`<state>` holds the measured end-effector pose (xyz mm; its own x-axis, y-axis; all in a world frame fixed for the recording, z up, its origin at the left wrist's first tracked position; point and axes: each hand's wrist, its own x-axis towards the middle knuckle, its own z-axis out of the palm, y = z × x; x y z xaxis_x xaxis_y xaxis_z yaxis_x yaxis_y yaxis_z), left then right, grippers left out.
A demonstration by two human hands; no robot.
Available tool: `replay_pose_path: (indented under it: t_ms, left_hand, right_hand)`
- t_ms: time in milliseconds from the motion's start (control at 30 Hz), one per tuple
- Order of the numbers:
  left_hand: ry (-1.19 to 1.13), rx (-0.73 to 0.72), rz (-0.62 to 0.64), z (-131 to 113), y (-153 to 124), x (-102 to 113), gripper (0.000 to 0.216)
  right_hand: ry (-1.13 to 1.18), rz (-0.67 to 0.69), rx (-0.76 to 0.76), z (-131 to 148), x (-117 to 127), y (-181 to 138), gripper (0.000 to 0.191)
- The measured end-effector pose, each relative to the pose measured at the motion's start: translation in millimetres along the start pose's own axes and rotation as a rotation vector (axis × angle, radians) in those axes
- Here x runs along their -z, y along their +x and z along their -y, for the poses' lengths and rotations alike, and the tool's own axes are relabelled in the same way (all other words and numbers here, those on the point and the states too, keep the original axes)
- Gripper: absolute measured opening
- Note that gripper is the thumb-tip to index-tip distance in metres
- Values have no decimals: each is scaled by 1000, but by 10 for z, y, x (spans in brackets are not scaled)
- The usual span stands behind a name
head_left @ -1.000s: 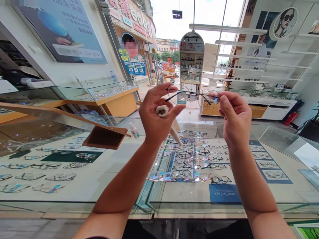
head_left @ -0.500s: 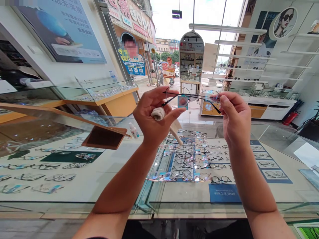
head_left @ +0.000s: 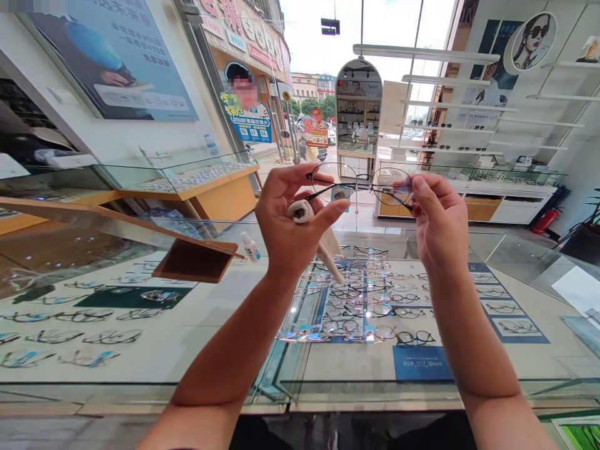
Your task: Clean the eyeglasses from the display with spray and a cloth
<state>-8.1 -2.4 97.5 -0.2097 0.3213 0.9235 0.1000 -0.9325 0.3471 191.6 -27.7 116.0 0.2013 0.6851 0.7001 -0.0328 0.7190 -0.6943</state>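
A pair of thin-rimmed round eyeglasses [head_left: 364,185] is held up in front of me, its dark temples folded across behind or before the lenses; I cannot tell which. My left hand [head_left: 288,234] pinches one side and also keeps a rolled pale cloth [head_left: 300,212] against the palm, its tail hanging below. At the other side, my right hand [head_left: 440,215] grips the rim and temple between thumb and fingers. A small teal sticker [head_left: 340,195] shows at the left lens. Below both hands, rows of eyeglasses [head_left: 351,306] lie in the glass display case [head_left: 349,369].
A wooden-framed tabletop mirror [head_left: 194,259] leans over the left side of the counter. Behind it stands a small white spray bottle [head_left: 250,247]. More eyeglasses [head_left: 112,336] lie under glass at left. An arched mirror [head_left: 360,119] and a fire extinguisher [head_left: 545,222] are farther off.
The eyeglasses have tilted slightly, with the folded temples now lower across the lenses. My left hand has shifted a little to the right, my right hand slightly to the left.
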Motion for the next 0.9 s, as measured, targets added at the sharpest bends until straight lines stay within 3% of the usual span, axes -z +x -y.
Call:
replay_pose_path:
  t_ms: [400, 533, 800, 900]
  left_hand:
    - [18, -12, -42, -88, -9, -20, 45]
    - [-62, -29, -18, -16, 22, -20, 46]
    - [-180, 208, 114, 229, 69, 48, 54]
    - [-182, 216, 138, 272, 77, 59, 57]
  right_hand:
    - [-52, 28, -14, -127, 13, 59, 26]
    - [-47, 7, 10, -72, -4, 26, 20]
    - [-49, -25, 75, 46, -25, -62, 24]
    - [-79, -13, 96, 55, -27, -70, 25]
